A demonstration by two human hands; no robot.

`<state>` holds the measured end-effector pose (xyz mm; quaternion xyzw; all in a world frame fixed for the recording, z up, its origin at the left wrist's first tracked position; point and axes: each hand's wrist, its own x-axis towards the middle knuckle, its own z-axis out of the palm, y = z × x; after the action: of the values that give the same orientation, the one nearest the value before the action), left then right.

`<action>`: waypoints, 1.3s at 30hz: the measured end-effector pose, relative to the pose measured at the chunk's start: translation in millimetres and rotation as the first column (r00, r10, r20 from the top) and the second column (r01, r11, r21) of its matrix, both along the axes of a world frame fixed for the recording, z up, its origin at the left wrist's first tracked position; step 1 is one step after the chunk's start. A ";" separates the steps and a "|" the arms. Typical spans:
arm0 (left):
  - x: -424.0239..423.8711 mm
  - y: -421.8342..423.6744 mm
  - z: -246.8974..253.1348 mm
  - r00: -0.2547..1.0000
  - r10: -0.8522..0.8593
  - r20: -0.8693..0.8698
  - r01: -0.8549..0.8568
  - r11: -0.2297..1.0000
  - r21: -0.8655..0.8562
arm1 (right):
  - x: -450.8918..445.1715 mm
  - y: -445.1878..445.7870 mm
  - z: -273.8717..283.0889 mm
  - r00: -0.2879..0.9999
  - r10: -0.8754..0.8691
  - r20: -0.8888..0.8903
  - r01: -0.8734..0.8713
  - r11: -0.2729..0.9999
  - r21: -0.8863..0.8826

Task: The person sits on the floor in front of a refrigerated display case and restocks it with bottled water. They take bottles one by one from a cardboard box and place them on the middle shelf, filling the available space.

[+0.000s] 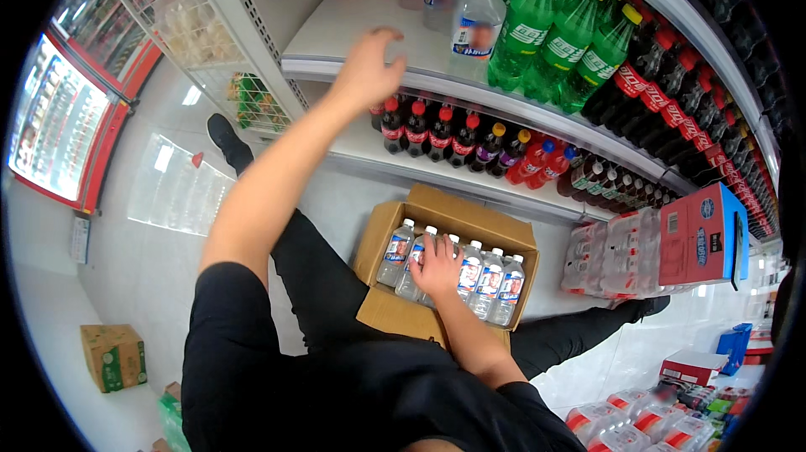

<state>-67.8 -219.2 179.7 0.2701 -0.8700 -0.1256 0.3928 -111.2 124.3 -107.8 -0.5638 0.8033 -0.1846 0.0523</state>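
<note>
My left hand (370,68) is raised over the front edge of a white shelf (352,27). Its fingers are apart and curved, with nothing in them. A clear plastic bottle (476,27) with a white cap and blue label stands upright to its right. Between my legs is an open cardboard box (441,202) with clear, white-capped bottles (489,285) standing in it. My right hand (439,268) reaches into the box, its fingers spread over the left-middle bottles. Whether it grips one is hidden beneath the hand.
Green soda bottles (522,30) fill the shelf's right part. Small cola bottles (415,131) line the shelf below. Shrink-wrapped bottles (630,254) and a pink carton (696,241) stand right of the box. A wire rack (201,30) and a red-framed cooler (63,118) are on the left.
</note>
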 end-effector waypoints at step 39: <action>77.5 206.5 -196.3 0.979 0.135 -0.154 0.116 0.254 0.960 | -17.0 14.8 -18.4 0.963 -0.265 -0.057 0.267 0.963 0.036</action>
<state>9.7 -12.7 -16.7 0.4444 -0.5645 -0.6552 0.2335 -128.2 139.1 -126.2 -0.4542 0.8766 -0.1579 0.0183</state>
